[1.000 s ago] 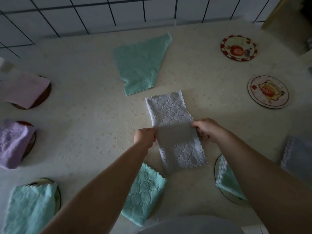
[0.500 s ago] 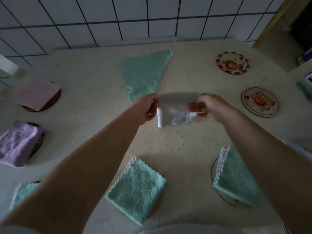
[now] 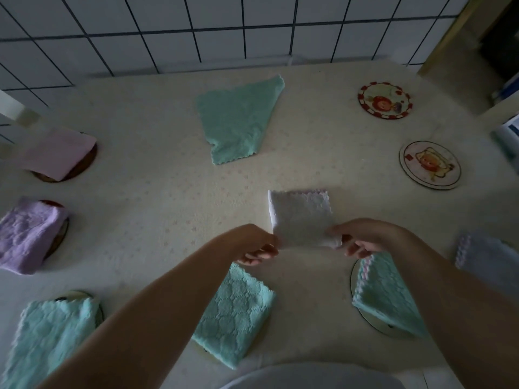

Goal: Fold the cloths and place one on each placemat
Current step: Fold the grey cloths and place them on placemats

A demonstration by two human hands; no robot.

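A white cloth [image 3: 299, 217], folded into a small square, lies at the table's middle. My left hand [image 3: 254, 244] pinches its near left corner and my right hand [image 3: 362, 237] pinches its near right corner. An unfolded teal cloth [image 3: 237, 122] lies flat further back. Two bare round placemats with cartoon pictures sit at the right: one with a red rim [image 3: 384, 100], one with a white rim [image 3: 429, 164]. Folded cloths rest on other mats: pink [image 3: 57, 154], purple [image 3: 26, 237], teal at near left [image 3: 47, 335], teal at near centre [image 3: 233, 315], teal at near right [image 3: 389, 299].
A pale folded cloth [image 3: 488, 258] lies at the right edge. A white tiled wall [image 3: 224, 29] runs along the table's far side. The table [image 3: 157, 209] has a cream patterned cover.
The long white strip was lifted, folded in half into a square, and brought back down toward me onto the table, both hands holding its near corners.
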